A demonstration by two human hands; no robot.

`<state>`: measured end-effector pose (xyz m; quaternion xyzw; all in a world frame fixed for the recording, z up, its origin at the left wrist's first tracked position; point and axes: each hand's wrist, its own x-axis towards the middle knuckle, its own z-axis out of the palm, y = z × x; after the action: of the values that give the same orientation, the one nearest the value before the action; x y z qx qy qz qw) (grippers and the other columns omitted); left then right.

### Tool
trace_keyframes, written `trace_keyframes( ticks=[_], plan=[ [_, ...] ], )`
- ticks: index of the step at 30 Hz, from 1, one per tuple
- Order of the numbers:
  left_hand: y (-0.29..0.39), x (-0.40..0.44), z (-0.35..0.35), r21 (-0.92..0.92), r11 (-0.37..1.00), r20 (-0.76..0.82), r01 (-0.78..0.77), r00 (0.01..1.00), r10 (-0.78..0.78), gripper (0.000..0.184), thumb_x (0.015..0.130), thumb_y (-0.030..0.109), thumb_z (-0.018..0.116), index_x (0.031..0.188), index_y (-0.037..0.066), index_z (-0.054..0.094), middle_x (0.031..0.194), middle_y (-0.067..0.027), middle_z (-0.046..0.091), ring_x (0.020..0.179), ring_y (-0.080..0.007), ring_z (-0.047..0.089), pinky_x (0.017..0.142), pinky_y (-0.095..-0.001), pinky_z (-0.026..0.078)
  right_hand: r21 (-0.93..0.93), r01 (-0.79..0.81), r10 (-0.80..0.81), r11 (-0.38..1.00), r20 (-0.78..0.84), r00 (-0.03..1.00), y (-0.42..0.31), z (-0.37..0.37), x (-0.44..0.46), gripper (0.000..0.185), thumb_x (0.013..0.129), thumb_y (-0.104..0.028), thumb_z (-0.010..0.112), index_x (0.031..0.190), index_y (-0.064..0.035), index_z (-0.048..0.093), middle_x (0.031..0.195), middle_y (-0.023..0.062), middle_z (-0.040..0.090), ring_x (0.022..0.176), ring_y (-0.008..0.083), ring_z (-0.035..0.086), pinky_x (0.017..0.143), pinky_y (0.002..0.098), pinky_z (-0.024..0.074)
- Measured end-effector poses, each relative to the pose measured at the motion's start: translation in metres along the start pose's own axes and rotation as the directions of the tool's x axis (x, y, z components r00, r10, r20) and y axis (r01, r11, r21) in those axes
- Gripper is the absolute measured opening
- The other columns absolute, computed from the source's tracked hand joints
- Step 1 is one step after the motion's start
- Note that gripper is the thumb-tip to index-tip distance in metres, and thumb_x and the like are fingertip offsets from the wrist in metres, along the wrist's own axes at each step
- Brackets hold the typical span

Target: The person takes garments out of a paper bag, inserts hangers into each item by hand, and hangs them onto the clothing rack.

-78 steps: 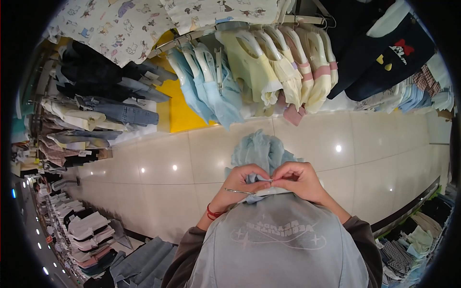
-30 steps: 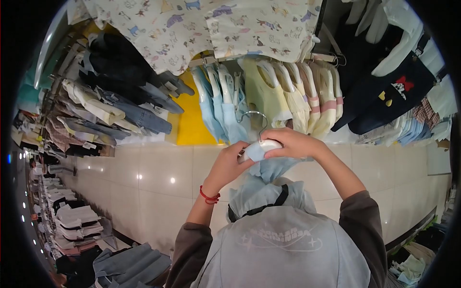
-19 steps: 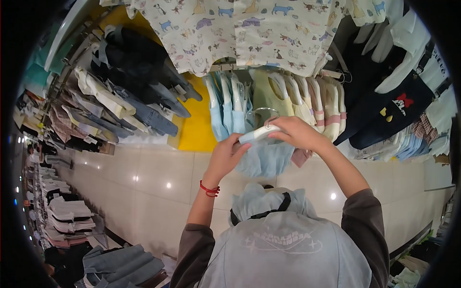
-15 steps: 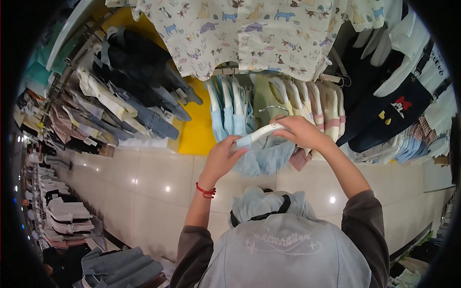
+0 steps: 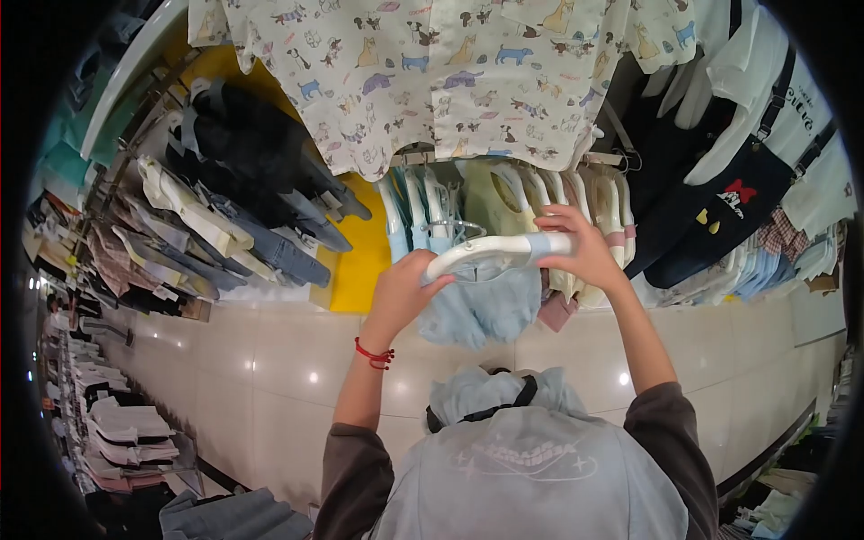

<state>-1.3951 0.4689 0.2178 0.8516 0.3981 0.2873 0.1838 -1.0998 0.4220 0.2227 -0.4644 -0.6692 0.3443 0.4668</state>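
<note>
A white clothes hanger (image 5: 477, 247) is stretched between my two hands, its metal hook pointing away from me. Closed around its left end is my left hand (image 5: 400, 292), thumb along the bar; a red cord bracelet circles that wrist. My right hand (image 5: 583, 250) grips the other end, where a light blue strap lies over the hanger. Below the bar hangs a light blue garment (image 5: 481, 308) with a gathered, sheer-looking lower part. Whether a strap sits under my left fingers is hidden.
Just beyond, a rail holds light blue clothes (image 5: 398, 225) and cream ones (image 5: 616, 211) on white hangers. A white animal-print shirt (image 5: 432, 81) hangs above. Dark clothes and jeans (image 5: 279, 238) hang at left, dark overalls (image 5: 720, 225) at right. The floor (image 5: 297, 405) is shiny tile.
My right hand has moved from beside the hook to the hanger's right end, where a blue strap now shows. The hook has shifted left, and the garment hangs more openly in view.
</note>
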Motion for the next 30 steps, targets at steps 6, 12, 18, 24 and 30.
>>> trace_keyframes(
  ticks=[6, 12, 18, 24, 30],
  plan=[
    [0.004, 0.026, -0.017, -0.136, 0.991, 0.017, -0.023, 1.000, 0.025, 0.032, 0.074, 0.025, 0.069, 0.090, 0.001, 0.057, 0.078, -0.0157, 0.058, 0.070, -0.0339, 0.056, 0.061, -0.0347, 0.044, 0.797, 0.046, 0.160, 0.602, -0.177, 0.971, 0.067, 0.011, -0.012, 0.090, 0.058, 0.005, 0.064, 0.137, -0.0092, 0.021, 0.134, 0.0139, 0.038, 0.123, 0.0279, 0.039, 0.103, 0.0393, 0.0312],
    [0.039, 0.054, -0.042, -0.191, 0.972, -0.140, -0.140, 0.984, 0.114, 0.032, 0.074, 0.022, 0.070, 0.090, -0.002, 0.056, 0.076, -0.0170, 0.058, 0.068, -0.0335, 0.056, 0.061, -0.0336, 0.044, 0.171, -0.349, 0.339, 0.921, 0.086, 0.937, 0.068, 0.079, -0.020, 0.054, 0.068, -0.020, 0.074, 0.115, -0.0016, 0.053, 0.107, 0.0120, 0.060, 0.102, 0.0229, 0.056, 0.088, 0.0327, 0.0412],
    [0.030, 0.058, -0.071, -0.104, 0.991, -0.227, -0.085, 0.972, 0.060, 0.030, 0.073, 0.019, 0.072, 0.088, -0.001, 0.057, 0.074, -0.0150, 0.058, 0.065, -0.0301, 0.056, 0.059, -0.0315, 0.044, -0.170, -0.377, 0.379, 0.910, -0.022, 0.925, 0.172, 0.106, -0.088, 0.052, 0.071, -0.029, 0.071, 0.112, -0.0011, 0.055, 0.102, 0.0154, 0.062, 0.096, 0.0259, 0.059, 0.083, 0.0347, 0.0446],
    [0.028, 0.034, -0.057, 0.020, 0.998, 0.089, -0.063, 0.994, 0.061, 0.025, 0.071, 0.019, 0.070, 0.088, 0.007, 0.059, 0.081, -0.0087, 0.058, 0.070, -0.0270, 0.057, 0.061, -0.0330, 0.045, -0.237, -0.442, 0.486, 0.865, 0.181, 0.855, 0.223, 0.095, -0.164, 0.062, 0.074, -0.030, 0.068, 0.124, -0.0024, 0.045, 0.111, 0.0156, 0.058, 0.100, 0.0244, 0.057, 0.084, 0.0339, 0.0449],
    [0.004, 0.022, -0.017, -0.139, 0.943, 0.381, -0.303, 0.862, 0.334, 0.026, 0.068, 0.016, 0.069, 0.090, 0.009, 0.057, 0.083, -0.0047, 0.056, 0.074, -0.0263, 0.058, 0.061, -0.0342, 0.046, 0.529, -0.421, 0.527, 0.737, -0.060, 0.847, 0.115, -0.011, -0.138, 0.087, 0.070, -0.027, 0.074, 0.137, -0.0062, 0.023, 0.134, 0.0121, 0.038, 0.124, 0.0253, 0.036, 0.103, 0.0376, 0.0275]
  ],
)
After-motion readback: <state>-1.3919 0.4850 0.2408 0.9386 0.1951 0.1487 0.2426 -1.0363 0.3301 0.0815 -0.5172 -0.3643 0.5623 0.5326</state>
